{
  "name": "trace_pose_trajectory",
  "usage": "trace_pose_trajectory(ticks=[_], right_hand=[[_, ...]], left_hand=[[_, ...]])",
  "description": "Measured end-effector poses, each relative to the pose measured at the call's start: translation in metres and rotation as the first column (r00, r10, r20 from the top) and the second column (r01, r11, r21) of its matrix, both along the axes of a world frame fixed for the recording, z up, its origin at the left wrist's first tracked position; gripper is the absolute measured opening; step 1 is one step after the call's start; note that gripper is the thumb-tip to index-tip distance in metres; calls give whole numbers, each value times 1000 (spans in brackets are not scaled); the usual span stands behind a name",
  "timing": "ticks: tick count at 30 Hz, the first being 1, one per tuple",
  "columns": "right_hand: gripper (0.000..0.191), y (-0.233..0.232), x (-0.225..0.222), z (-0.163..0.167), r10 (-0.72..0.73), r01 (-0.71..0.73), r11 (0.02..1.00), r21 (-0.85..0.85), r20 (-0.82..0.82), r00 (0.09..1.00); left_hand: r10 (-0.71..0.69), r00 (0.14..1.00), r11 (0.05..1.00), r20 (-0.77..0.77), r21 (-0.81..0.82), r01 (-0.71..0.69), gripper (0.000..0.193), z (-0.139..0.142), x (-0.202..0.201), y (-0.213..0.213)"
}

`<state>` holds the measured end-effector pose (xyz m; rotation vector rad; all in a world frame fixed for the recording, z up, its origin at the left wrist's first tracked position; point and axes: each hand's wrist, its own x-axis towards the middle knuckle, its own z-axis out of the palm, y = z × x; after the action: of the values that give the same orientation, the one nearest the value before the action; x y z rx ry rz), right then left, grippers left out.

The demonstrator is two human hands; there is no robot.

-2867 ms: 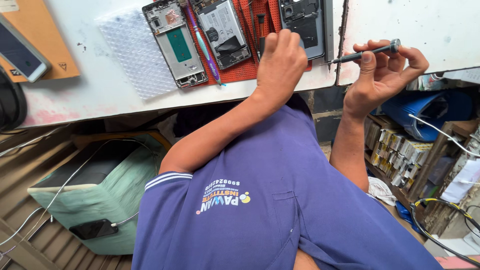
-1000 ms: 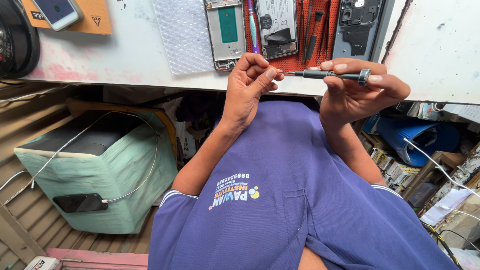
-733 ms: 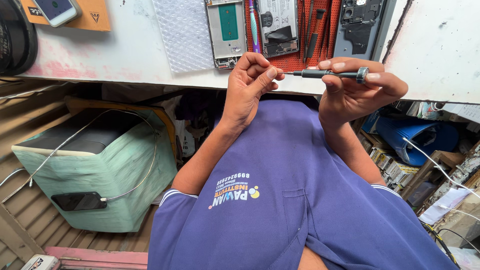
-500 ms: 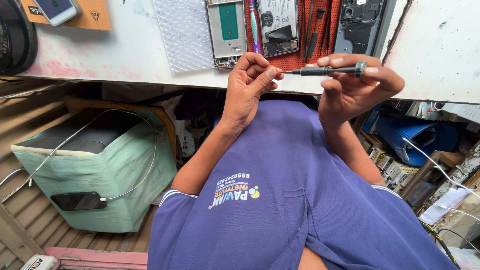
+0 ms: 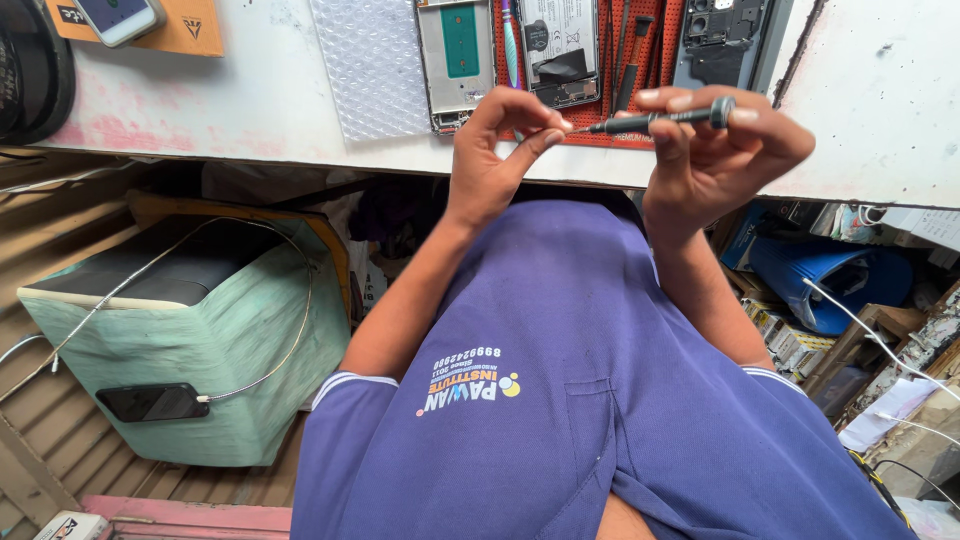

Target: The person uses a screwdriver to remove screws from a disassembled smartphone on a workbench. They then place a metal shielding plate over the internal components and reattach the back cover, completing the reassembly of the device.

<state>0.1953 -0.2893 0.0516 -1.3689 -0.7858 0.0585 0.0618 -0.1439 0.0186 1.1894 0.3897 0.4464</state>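
My right hand [image 5: 720, 150] grips a dark grey precision screwdriver [image 5: 660, 119], held level over the table's front edge with its tip pointing left. The thumb and forefinger of my left hand [image 5: 495, 150] are pinched together at that tip; anything tiny between them is too small to see. Just beyond both hands, a red work mat [image 5: 668, 30] carries an opened phone body [image 5: 560, 45], a dark phone back [image 5: 722, 35] and several slim tools. A phone frame with a green part [image 5: 455, 55] lies left of the mat.
On the white table [image 5: 250, 100] are a sheet of bubble wrap [image 5: 370, 60], a phone [image 5: 118, 14] resting on a tan card, and a black round object [image 5: 30, 70]. Below are a green-covered box [image 5: 190, 350] with a black phone and cable, and a blue container [image 5: 830, 290].
My left hand has come back from the red mat to the screwdriver's tip. My right hand has turned the screwdriver level and brought it nearer the left hand.
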Motion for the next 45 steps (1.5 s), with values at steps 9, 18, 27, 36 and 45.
trace_pose_trajectory(ticks=[9, 18, 27, 36, 45], right_hand=[[46, 15, 16, -22, 151, -146, 987, -60, 96, 984], [47, 13, 10, -40, 270, -224, 951, -215, 216, 938], [47, 15, 5, -50, 265, -207, 952, -226, 265, 927], [46, 18, 3, -55, 253, -196, 954, -226, 259, 932], [37, 26, 1, -45, 311, -262, 934, -244, 190, 931]], left_hand=[[-84, 996, 582, -3, 811, 51, 34, -12, 28, 53], [-107, 990, 492, -94, 860, 135, 57, -20, 18, 52], [-103, 987, 473, -120, 867, 155, 58, -24, 16, 51], [-88, 992, 463, -92, 878, 122, 52, -30, 13, 51], [11, 998, 570, -67, 820, 49, 43, -27, 7, 48]])
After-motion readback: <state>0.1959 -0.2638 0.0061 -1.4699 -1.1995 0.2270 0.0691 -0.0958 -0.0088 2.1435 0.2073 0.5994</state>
